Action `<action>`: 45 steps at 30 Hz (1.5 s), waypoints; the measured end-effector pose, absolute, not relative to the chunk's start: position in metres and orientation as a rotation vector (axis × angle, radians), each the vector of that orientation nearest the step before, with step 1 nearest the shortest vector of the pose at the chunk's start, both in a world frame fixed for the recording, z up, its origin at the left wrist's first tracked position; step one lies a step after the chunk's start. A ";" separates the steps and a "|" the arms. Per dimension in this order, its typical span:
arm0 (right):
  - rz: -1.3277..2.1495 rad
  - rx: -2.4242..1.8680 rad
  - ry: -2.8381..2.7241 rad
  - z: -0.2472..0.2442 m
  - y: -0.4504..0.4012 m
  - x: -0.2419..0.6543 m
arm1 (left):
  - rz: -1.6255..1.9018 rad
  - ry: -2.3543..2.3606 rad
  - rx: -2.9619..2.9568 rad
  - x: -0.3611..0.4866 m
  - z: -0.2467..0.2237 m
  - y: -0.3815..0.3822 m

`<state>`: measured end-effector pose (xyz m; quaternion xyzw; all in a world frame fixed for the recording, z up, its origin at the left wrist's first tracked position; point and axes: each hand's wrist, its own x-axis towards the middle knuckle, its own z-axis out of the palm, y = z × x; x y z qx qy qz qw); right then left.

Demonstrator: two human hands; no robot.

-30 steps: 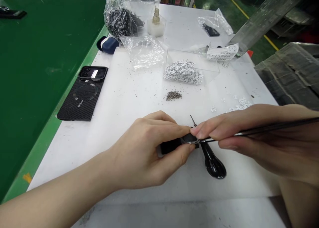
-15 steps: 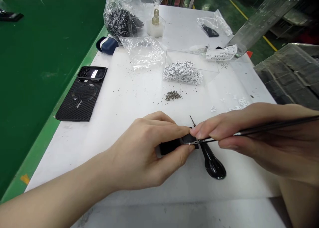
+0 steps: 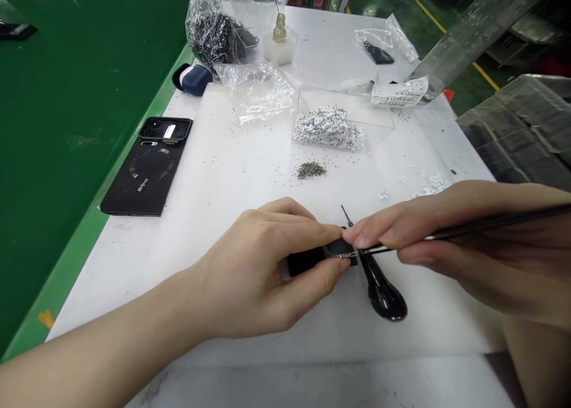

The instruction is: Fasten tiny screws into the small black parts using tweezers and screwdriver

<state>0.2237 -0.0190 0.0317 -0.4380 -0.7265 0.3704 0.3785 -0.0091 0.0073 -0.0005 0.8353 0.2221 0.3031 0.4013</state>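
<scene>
Thumb and fingers of my left hand are closed on a small black block, which they partly cover. In my right hand is a pair of dark tweezers. Their thin metal tips reach the block's right end, between my left thumb and index finger; whether the tips grip a tiny part is too small to tell. A tool with a glossy black bulbous handle and a thin metal shaft lies slantwise beside the block. My right fingertips hide its middle.
Beyond my hands lie a pile of tiny metal pieces and a clear tray of small white pieces. Loose white pieces lie to the right. A phone rests at left; plastic bags and a small bottle stand farther back.
</scene>
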 end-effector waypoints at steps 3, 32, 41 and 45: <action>0.933 -1.121 -1.864 0.032 -0.019 0.224 | 0.759 0.570 2.122 -0.009 0.000 0.007; 1.002 -0.939 -1.836 0.022 -0.014 0.225 | 0.723 0.607 2.116 -0.011 0.000 0.007; 0.954 -0.973 -1.855 0.025 -0.016 0.222 | 0.712 0.606 2.095 -0.010 0.002 0.007; 0.948 -1.028 -1.873 0.028 -0.017 0.221 | 0.710 0.594 2.092 -0.010 0.002 0.007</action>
